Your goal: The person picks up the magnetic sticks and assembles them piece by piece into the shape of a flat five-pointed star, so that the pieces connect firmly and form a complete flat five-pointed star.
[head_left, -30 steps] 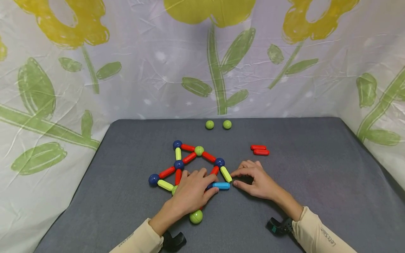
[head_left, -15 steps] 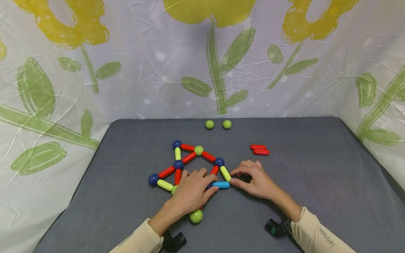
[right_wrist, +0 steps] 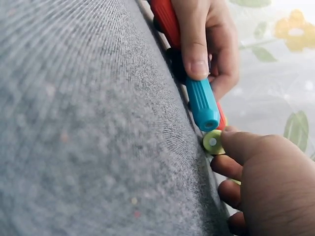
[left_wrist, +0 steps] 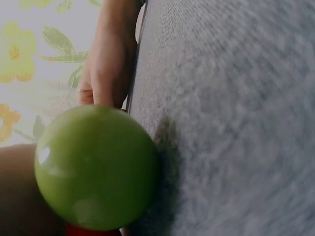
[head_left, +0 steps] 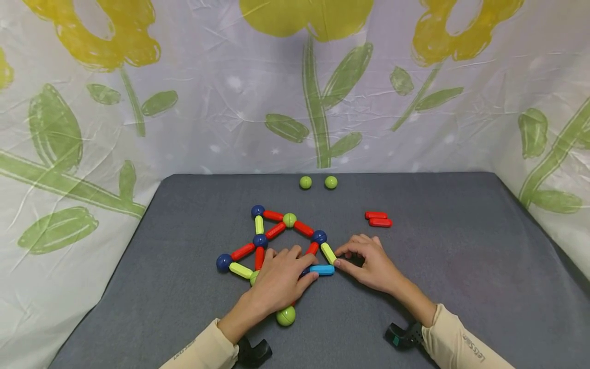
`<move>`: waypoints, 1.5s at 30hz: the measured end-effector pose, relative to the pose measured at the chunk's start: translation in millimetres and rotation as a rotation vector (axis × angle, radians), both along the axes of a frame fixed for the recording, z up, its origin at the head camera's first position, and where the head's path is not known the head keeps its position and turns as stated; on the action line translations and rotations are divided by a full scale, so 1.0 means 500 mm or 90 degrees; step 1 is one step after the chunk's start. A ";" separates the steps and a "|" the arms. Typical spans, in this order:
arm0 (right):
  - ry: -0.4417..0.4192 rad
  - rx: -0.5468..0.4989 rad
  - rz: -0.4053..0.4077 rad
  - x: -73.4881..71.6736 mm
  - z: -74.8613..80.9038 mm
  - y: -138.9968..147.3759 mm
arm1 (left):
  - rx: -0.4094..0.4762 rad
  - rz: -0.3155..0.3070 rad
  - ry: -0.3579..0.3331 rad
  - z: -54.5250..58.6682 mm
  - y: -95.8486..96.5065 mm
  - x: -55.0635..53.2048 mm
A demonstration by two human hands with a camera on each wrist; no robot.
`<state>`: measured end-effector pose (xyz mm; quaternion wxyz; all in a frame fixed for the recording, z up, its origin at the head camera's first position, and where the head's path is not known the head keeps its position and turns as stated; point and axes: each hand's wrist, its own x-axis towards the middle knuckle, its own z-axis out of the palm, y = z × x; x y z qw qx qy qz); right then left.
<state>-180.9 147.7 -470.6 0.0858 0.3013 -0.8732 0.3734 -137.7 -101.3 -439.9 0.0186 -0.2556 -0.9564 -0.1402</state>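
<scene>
A flat frame of magnetic rods and balls lies on the table, built from red rods point(head_left: 303, 228), yellow-green rods, and dark blue and green balls point(head_left: 290, 220). Over its lower right part, my left hand point(head_left: 278, 279) pinches a dark blue ball point(head_left: 304, 271) between thumb and index finger; a light blue rod point(head_left: 322, 270) points right from that ball. With thumb and index finger, my right hand point(head_left: 373, 264) grips the lower end of a yellow-green rod point(head_left: 329, 253), whose upper end meets another blue ball point(head_left: 319, 236). These two rod ends nearly meet. Part of the frame is hidden under my left hand.
Two loose green balls point(head_left: 331, 182) lie at the table's back edge. A pair of red rods point(head_left: 380, 222) rests to the right, beyond my right hand. Near my left wrist sits a green ball point(left_wrist: 96, 167) of the frame. Flowered cloth point(head_left: 207, 102) hangs behind.
My right thumb has closed in on the end of the yellow-green rod, which has swung very slightly left. The left hand has stayed in place.
</scene>
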 end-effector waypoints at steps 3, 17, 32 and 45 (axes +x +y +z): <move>-0.003 -0.009 0.001 -0.001 -0.001 0.000 | 0.002 -0.022 -0.028 0.003 -0.010 -0.006; 0.137 -0.103 -0.188 -0.063 0.001 0.052 | 0.031 -0.029 -0.109 0.014 -0.068 -0.050; -0.021 -0.006 -0.268 -0.152 -0.003 0.133 | 0.039 -0.023 -0.111 0.004 -0.078 -0.060; 0.024 -0.004 -0.077 -0.180 0.000 0.016 | 0.056 -0.023 -0.162 0.012 -0.096 -0.070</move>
